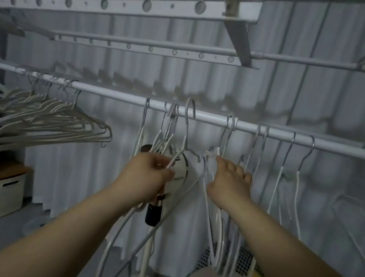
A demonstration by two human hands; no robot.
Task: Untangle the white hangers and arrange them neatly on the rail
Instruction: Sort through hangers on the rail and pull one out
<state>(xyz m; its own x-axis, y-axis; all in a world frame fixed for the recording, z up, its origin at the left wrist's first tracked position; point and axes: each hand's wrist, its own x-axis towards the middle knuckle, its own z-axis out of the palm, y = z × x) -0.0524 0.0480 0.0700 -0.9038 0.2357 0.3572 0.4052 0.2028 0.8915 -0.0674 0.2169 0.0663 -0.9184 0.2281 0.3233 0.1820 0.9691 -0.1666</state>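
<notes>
Below the round rail (116, 94), your left hand (146, 173) pinches a thin white hanger (177, 158). Your right hand (229, 182), fingers straight, touches neighbouring hangers (208, 215).

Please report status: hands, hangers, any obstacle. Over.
Left hand pinches one white hanger, hook above rail. Right hand among tangled hangers, grip unclear. Fan behind them.

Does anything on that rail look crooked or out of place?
Yes. One white hanger, gripped by the left hand, has its hook poking above the rail while its neighbours hang bunched and crossed; the right hand reaches among them.
</notes>
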